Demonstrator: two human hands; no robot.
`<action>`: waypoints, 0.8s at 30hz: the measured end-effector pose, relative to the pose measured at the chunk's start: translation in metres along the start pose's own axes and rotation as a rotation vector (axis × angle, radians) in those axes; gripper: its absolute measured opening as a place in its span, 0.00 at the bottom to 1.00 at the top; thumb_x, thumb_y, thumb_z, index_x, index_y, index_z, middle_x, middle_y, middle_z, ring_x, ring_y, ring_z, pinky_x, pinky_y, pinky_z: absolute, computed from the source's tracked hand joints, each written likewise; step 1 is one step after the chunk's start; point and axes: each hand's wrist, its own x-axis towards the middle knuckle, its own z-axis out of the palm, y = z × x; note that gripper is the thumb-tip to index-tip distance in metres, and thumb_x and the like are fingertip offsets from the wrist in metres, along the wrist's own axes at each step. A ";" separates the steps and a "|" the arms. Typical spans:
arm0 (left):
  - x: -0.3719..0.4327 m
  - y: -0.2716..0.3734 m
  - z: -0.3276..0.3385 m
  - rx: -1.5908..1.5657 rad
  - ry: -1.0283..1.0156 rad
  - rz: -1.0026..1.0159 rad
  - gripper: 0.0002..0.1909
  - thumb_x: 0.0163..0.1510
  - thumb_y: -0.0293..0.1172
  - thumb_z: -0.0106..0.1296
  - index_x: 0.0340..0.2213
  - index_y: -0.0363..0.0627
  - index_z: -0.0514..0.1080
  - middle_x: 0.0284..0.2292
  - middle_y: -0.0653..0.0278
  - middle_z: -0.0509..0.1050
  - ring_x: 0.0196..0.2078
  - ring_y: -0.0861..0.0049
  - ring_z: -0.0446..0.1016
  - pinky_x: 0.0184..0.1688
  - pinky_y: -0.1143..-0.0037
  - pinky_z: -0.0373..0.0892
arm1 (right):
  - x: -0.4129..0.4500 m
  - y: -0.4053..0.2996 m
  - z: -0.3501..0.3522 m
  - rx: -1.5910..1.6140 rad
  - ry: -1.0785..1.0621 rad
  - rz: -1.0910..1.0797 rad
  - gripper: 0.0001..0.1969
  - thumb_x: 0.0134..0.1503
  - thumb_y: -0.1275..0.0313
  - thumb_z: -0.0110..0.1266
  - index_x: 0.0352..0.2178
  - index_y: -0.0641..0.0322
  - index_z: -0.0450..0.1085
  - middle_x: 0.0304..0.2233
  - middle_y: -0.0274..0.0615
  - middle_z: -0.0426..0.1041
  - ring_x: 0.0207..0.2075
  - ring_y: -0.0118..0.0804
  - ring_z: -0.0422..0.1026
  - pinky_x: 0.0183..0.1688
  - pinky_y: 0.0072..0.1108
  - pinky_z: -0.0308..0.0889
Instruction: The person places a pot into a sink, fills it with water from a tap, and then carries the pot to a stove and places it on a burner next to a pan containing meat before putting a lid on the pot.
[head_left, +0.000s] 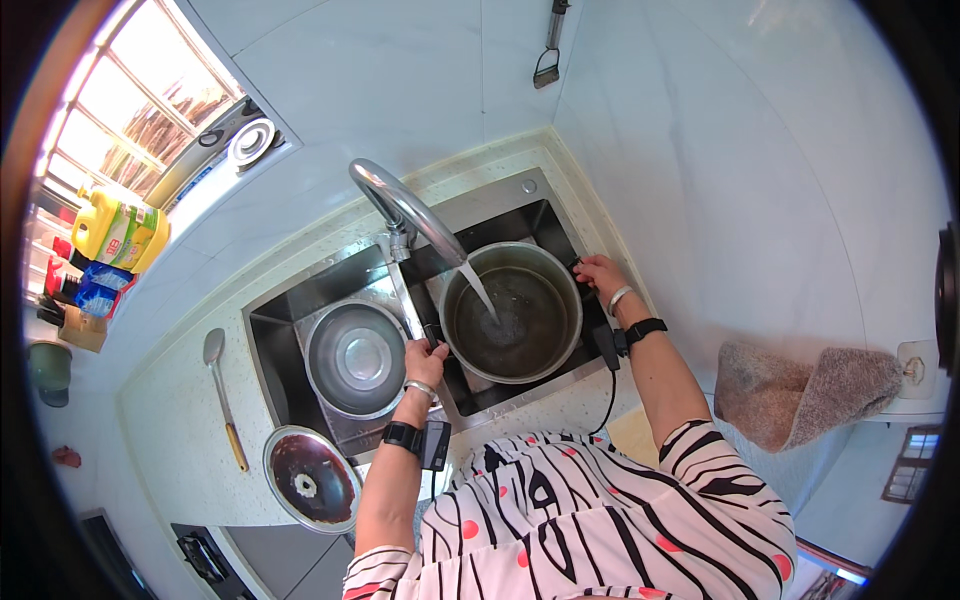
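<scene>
A deep metal pot with murky water in it stands in the right basin of a double sink. My left hand grips its dark side handle at the lower left. On the opposite side, my right hand holds the other handle. From the curved chrome faucet a stream of water runs down into the pot. A metal basin sits in the left basin, close to my left hand.
A pot lid with dark brown stains lies on the counter's front left. Beside it is a wooden-handled spatula. Bottles and a yellow jug line the windowsill. A peeler-like tool hangs on the wall; a brown towel hangs right.
</scene>
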 end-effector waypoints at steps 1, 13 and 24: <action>0.001 -0.003 0.000 -0.001 0.006 0.002 0.11 0.35 0.30 0.54 0.19 0.34 0.69 0.24 0.54 0.66 0.27 0.64 0.67 0.31 0.73 0.62 | 0.000 -0.001 0.000 0.020 0.013 0.005 0.15 0.40 0.72 0.53 0.31 0.68 0.63 0.23 0.38 0.68 0.23 0.27 0.66 0.25 0.17 0.57; -0.003 -0.001 0.001 -0.035 0.007 0.014 0.09 0.36 0.29 0.54 0.19 0.35 0.69 0.24 0.55 0.64 0.29 0.65 0.65 0.32 0.73 0.61 | 0.003 0.007 -0.005 0.032 -0.030 0.016 0.14 0.44 0.72 0.49 0.34 0.65 0.62 0.28 0.37 0.70 0.25 0.24 0.65 0.27 0.15 0.55; -0.006 0.006 -0.002 0.071 0.047 0.094 0.11 0.36 0.31 0.54 0.21 0.34 0.70 0.23 0.54 0.65 0.28 0.66 0.65 0.31 0.74 0.62 | -0.001 0.002 0.000 0.083 -0.001 -0.002 0.12 0.41 0.73 0.53 0.29 0.64 0.63 0.21 0.33 0.67 0.22 0.23 0.65 0.23 0.14 0.54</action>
